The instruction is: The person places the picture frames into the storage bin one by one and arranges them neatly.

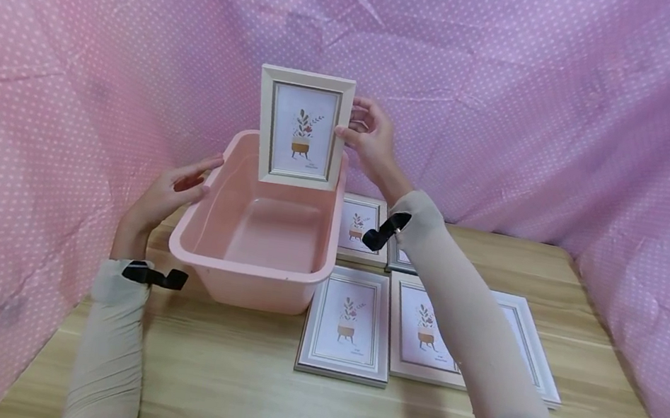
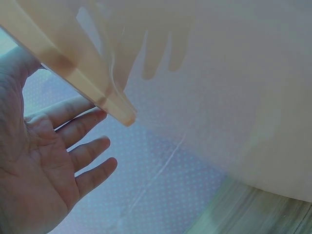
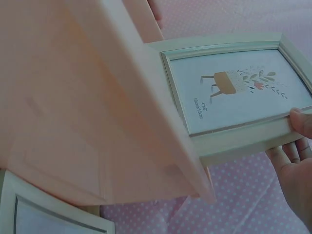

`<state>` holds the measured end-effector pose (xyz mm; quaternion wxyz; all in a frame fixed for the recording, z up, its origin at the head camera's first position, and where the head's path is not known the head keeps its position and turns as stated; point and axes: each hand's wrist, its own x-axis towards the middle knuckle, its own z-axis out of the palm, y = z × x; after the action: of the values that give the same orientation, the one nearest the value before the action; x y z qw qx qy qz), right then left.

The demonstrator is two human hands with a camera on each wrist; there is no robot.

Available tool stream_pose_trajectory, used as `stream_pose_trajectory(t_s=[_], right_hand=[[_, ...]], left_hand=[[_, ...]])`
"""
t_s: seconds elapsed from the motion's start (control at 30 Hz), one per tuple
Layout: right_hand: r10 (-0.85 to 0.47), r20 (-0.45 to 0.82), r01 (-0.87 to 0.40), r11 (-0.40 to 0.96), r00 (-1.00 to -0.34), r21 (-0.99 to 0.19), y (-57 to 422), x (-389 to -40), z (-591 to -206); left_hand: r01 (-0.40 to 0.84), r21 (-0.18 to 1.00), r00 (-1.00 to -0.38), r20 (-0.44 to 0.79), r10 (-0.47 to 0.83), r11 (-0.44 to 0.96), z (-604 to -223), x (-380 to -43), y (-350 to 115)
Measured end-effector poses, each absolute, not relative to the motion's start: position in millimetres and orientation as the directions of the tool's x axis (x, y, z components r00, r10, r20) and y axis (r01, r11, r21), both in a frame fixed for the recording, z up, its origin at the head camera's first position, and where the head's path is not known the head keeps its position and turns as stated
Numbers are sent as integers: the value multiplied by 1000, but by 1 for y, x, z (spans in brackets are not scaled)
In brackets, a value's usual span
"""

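My right hand [image 1: 371, 135] pinches a cream picture frame [image 1: 262, 120] by its right edge, thumb in front and fingers behind. The picture frame stands upright over the far end of a pink plastic basin [image 1: 249, 270], its lower edge below the far rim in the head view. In the right wrist view the picture frame [image 3: 229, 151] shows past the basin's rim [image 3: 141, 102]. My left hand [image 1: 166, 192] rests at the basin's left rim with fingers spread; in the left wrist view its fingers [image 2: 80, 124] lie along the outside of that rim.
Right of the basin lie several picture frames with the same plant print: a white one [image 1: 342, 374] in front, a cream one [image 1: 424, 371] beside it, another [image 1: 536, 351] partly under my right forearm, more behind. Pink dotted cloth [image 1: 514, 120] surrounds the wooden table [image 1: 257, 398].
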<state>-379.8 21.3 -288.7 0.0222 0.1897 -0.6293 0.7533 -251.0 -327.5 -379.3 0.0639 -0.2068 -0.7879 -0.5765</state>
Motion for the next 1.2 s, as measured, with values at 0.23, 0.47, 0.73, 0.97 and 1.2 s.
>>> stream_pose_trajectory(t_s=[0.23, 0.47, 0.73, 0.97, 1.2], right_hand=[[-254, 351, -344, -74, -901, -936, 28, -386, -288], [-309, 375, -412, 60, -874, -909, 33, -393, -283], [-311, 368, -403, 54, -876, -914, 31, -396, -289], [-318, 364, -398, 48, -876, -916, 27, -396, -299], [-329, 349, -388, 60, -877, -920, 27, -397, -312]], left_hand=[[397, 878, -908, 333, 256, 268, -380, -251, -328], [401, 882, -904, 339, 261, 246, -379, -252, -328], [407, 877, -903, 345, 256, 254, -381, -253, -329], [416, 878, -899, 357, 255, 238, -382, -252, -330], [412, 877, -901, 352, 255, 248, -385, -254, -328]])
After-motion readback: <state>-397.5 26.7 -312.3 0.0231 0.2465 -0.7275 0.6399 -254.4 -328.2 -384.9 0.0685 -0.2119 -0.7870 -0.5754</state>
